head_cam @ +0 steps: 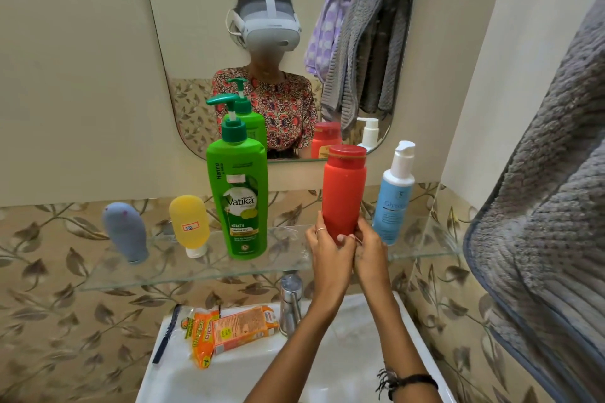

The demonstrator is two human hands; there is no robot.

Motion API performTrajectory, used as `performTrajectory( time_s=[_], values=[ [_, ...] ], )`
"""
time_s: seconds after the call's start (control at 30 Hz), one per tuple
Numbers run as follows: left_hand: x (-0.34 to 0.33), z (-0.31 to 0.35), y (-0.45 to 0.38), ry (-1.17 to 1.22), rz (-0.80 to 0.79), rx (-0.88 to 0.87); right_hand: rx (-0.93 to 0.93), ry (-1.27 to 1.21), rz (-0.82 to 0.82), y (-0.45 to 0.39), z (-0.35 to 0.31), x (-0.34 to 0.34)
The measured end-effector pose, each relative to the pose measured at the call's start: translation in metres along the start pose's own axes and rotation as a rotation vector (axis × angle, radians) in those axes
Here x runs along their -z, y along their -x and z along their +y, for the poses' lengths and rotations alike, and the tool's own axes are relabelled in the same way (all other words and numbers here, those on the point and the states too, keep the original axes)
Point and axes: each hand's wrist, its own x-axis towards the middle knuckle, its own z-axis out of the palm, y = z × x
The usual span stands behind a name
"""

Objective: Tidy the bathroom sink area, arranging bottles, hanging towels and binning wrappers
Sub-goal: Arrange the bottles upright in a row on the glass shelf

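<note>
A grey towel (540,222) is hanging at the right edge, filling that side; a mirror (203,26) is standing on the wall above, reflecting a person in a headset and 2 hung towels; a white sink (343,353) is sitting below, with a tap (290,303) at its back; a glass shelf (196,267) is running across the tiled wall between sink and mirror. On the shelf a green bottle (239,196) is standing upright; right of it a red bottle (343,193) is standing upright with both hands around its base, the left hand (329,250) and right hand (370,252) each curling fingers round it; a blue bottle (394,196) is standing just beside it on the right; a yellow bottle (190,226) and a grey bottle (126,232) are resting cap-down at the left. Orange wrappers (229,332) are lying on the sink's left rim, near a dark comb (166,334).
</note>
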Motion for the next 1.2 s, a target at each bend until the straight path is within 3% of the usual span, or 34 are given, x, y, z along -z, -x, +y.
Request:
performTrajectory(
  time_s=[0.3,0.43,0.53,0.6,0.77,0.9,0.97,1.2],
  values=[
    [-0.004,-0.004,0.004,-0.054,0.011,-0.044,-0.047,-0.014,0.015,0.002,0.003,0.0],
    [0.007,-0.011,0.021,0.009,0.04,-0.091,-0.116,-0.059,0.289,0.029,-0.002,-0.019],
    [0.028,-0.02,0.036,0.065,0.129,-0.13,-0.036,-0.129,0.466,0.052,-0.012,-0.037],
    [0.043,-0.023,0.042,0.093,0.246,-0.17,0.016,-0.165,0.403,0.057,-0.018,-0.05],
    [0.077,-0.021,0.036,0.043,0.577,-0.199,0.014,-0.259,0.043,0.052,-0.034,-0.085],
    [0.101,-0.025,0.019,0.075,0.465,-0.106,0.069,-0.163,-0.082,0.046,-0.042,-0.105],
    [0.108,-0.027,0.01,0.096,0.381,-0.073,0.082,-0.141,-0.087,0.044,-0.044,-0.112],
    [0.093,-0.027,0.002,-0.044,0.329,-0.037,0.091,-0.07,-0.069,0.031,-0.035,-0.1]
  ],
)
